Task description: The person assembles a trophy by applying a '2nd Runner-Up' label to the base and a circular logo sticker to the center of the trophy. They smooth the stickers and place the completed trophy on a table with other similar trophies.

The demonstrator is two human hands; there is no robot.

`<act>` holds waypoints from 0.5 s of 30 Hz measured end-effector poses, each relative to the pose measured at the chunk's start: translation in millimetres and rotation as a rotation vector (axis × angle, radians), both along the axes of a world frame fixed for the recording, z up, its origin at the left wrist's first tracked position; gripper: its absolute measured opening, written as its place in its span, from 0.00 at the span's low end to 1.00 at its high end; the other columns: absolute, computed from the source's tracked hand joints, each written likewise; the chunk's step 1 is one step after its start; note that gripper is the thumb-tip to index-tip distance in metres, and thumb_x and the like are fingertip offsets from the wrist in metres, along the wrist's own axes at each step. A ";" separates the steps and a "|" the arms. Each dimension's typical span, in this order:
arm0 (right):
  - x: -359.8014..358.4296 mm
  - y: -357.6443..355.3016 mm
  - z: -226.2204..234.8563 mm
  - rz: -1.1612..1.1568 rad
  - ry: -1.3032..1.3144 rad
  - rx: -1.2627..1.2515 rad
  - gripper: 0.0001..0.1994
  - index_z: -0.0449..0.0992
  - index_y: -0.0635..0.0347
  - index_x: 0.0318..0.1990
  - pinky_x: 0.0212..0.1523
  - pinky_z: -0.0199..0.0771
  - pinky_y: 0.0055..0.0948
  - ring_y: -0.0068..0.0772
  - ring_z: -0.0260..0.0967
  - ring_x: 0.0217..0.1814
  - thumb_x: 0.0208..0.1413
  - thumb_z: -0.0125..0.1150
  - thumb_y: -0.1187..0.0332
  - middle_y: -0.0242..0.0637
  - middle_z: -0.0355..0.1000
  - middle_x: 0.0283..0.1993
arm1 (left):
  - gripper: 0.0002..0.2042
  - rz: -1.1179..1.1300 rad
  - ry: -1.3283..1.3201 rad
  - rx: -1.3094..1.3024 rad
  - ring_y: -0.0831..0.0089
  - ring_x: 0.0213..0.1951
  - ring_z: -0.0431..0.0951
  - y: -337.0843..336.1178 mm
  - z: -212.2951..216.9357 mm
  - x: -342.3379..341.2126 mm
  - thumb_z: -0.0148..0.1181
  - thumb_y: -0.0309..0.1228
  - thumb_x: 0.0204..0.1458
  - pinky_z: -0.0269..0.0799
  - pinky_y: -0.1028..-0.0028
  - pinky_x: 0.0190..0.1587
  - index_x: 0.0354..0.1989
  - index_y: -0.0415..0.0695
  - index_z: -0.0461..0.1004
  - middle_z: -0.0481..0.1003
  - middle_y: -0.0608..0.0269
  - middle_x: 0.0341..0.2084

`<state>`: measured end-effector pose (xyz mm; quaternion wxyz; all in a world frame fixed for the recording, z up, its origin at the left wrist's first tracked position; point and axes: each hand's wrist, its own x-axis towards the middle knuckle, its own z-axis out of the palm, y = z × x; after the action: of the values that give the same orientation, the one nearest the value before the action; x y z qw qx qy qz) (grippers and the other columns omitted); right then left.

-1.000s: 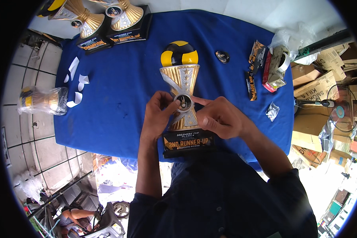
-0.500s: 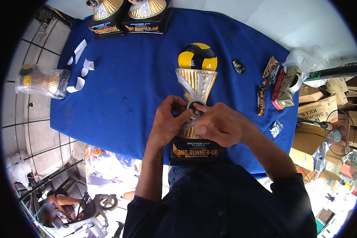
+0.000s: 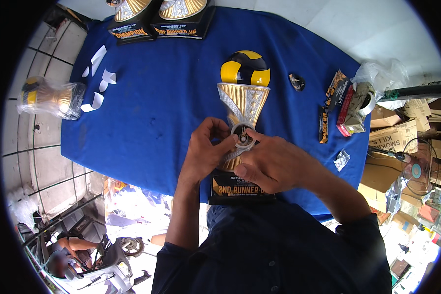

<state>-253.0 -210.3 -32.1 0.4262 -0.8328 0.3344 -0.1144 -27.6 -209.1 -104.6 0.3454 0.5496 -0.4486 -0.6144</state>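
A blue tablecloth [image 3: 147, 98] covers the table, and on it, close to my body, lies the trophy [image 3: 243, 105]: black base toward me, gold and silver fluted cup, yellow and black ball on the far end. My right hand [image 3: 274, 164] rests over its stem, fingers curled, thumb and forefinger pinching the small round medallion [image 3: 242, 135]. My left hand [image 3: 206, 152] pinches that disc from the other side. Since half a second ago, both hands keep the same grip; the trophy sits slightly more centred.
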 end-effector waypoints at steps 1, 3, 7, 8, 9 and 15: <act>1.6 0.8 -1.0 -0.015 -0.006 -0.005 0.45 0.70 0.58 0.18 0.79 0.71 0.61 0.63 0.79 0.29 0.83 0.33 0.33 0.50 0.69 0.18 | 0.14 0.006 -0.001 -0.003 0.78 0.43 0.81 0.2 -1.5 -0.1 0.78 0.27 0.62 0.82 0.73 0.47 0.49 0.37 0.79 0.81 0.64 0.38; 5.4 1.7 -3.9 -0.044 -0.018 -0.016 0.45 0.69 0.59 0.18 0.79 0.69 0.62 0.62 0.78 0.29 0.83 0.33 0.33 0.50 0.67 0.17 | 0.15 0.013 -0.008 -0.014 0.78 0.42 0.81 0.8 -2.6 -0.6 0.78 0.29 0.61 0.82 0.73 0.45 0.49 0.36 0.79 0.81 0.64 0.38; 8.1 -0.9 -7.0 -0.036 -0.054 -0.021 0.46 0.66 0.58 0.15 0.83 0.65 0.65 0.63 0.75 0.26 0.83 0.33 0.33 0.49 0.65 0.16 | 0.15 0.007 -0.004 -0.036 0.78 0.41 0.81 0.9 -4.6 -1.4 0.78 0.28 0.61 0.81 0.73 0.45 0.49 0.36 0.80 0.81 0.64 0.37; 11.1 -2.0 -7.4 -0.034 -0.079 -0.022 0.46 0.66 0.58 0.14 0.83 0.64 0.65 0.63 0.75 0.25 0.83 0.33 0.33 0.49 0.65 0.15 | 0.15 0.002 0.003 -0.040 0.78 0.41 0.80 0.7 -5.2 -1.5 0.78 0.28 0.61 0.81 0.73 0.44 0.49 0.36 0.80 0.81 0.64 0.37; 13.9 -2.8 -7.5 -0.032 -0.106 -0.027 0.47 0.66 0.58 0.14 0.84 0.63 0.65 0.63 0.74 0.25 0.83 0.32 0.33 0.49 0.65 0.15 | 0.14 0.003 0.004 -0.026 0.78 0.41 0.80 0.4 -3.2 -1.1 0.78 0.28 0.61 0.81 0.73 0.44 0.49 0.36 0.79 0.81 0.64 0.38; 17.0 2.7 -17.6 0.017 -0.039 -0.048 0.47 0.69 0.59 0.14 0.74 0.74 0.62 0.61 0.76 0.27 0.84 0.31 0.34 0.48 0.66 0.16 | 0.14 -0.014 -0.032 -0.008 0.77 0.42 0.81 -0.9 3.1 -0.1 0.77 0.28 0.60 0.81 0.73 0.45 0.49 0.37 0.79 0.81 0.64 0.38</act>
<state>-235.9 -207.6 -49.7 0.4137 -0.8431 0.3159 -0.1350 -27.8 -210.0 -101.5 0.3359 0.5548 -0.4606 -0.6060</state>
